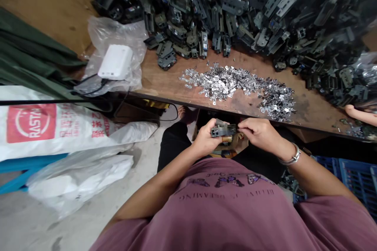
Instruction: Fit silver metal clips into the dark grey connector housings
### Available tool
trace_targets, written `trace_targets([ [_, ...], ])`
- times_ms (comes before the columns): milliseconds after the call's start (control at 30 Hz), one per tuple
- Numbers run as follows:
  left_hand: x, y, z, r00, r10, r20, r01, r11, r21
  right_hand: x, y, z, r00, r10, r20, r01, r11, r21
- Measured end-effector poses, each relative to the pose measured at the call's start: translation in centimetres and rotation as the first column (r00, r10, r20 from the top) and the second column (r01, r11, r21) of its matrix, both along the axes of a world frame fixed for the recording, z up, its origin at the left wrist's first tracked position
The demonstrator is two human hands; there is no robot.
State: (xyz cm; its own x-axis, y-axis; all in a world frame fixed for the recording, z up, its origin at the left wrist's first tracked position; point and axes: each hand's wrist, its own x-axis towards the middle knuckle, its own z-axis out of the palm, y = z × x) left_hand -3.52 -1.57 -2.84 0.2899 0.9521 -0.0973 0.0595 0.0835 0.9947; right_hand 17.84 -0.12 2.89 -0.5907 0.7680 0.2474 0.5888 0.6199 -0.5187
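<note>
My left hand [206, 139] is closed around a small dark grey plastic part [221, 128], held just below the table's front edge over my lap. My right hand [257, 134] pinches at the right end of that same part with fingers pressed together; a metal bangle sits on its wrist. On the table just beyond lies a spread of small shiny metal clips [235, 84]. Behind them rises a big heap of dark plastic parts [241, 8] of the same kind.
A brown wooden table [165, 80] carries a white box [115, 62] on a clear plastic bag at its left. White sacks [59, 125] lie on the floor at left. A blue crate [353, 176] stands at right. Another person's hand [361, 114] rests at the right edge.
</note>
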Motion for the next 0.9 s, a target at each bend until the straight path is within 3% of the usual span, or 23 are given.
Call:
trace_targets([
  [100,-0.3,-0.2,0.1,1.0,-0.001,0.006,0.002,0.999,-0.043,-0.3,-1.1,-1.0,0.996,0.081,-0.03,-0.074,0.982,0.173],
  [233,-0.5,-0.4,0.5,0.999,-0.034,-0.008,0.034,0.997,-0.063,-0.8,-1.7,-2.4,0.991,0.12,0.056,-0.131,0.959,0.251],
  [333,-0.5,-0.5,0.7,0.999,-0.045,-0.024,0.043,0.997,-0.069,-1.0,-1.8,-3.1,0.992,0.103,0.073,-0.118,0.959,0.259],
  [500,-0.6,-0.6,0.6,0.995,-0.065,-0.071,0.063,0.997,-0.033,-1.1,-2.1,-3.7,0.995,0.096,-0.031,-0.086,0.967,0.242],
  [700,-0.5,-0.6,0.7,0.998,0.018,-0.059,-0.024,0.995,-0.099,-0.4,-2.6,-3.8,0.97,-0.082,-0.227,0.084,0.996,-0.002],
  [800,-0.6,-0.6,1.1,0.998,0.027,-0.052,-0.033,0.993,-0.117,-0.3,-2.8,-3.9,0.966,-0.072,-0.247,0.09,0.994,0.062],
  [900,-0.6,-0.7,1.3,0.998,-0.017,-0.066,0.011,0.996,-0.089,-0.7,-2.9,-4.0,0.984,0.022,-0.176,0.002,0.99,0.14],
])
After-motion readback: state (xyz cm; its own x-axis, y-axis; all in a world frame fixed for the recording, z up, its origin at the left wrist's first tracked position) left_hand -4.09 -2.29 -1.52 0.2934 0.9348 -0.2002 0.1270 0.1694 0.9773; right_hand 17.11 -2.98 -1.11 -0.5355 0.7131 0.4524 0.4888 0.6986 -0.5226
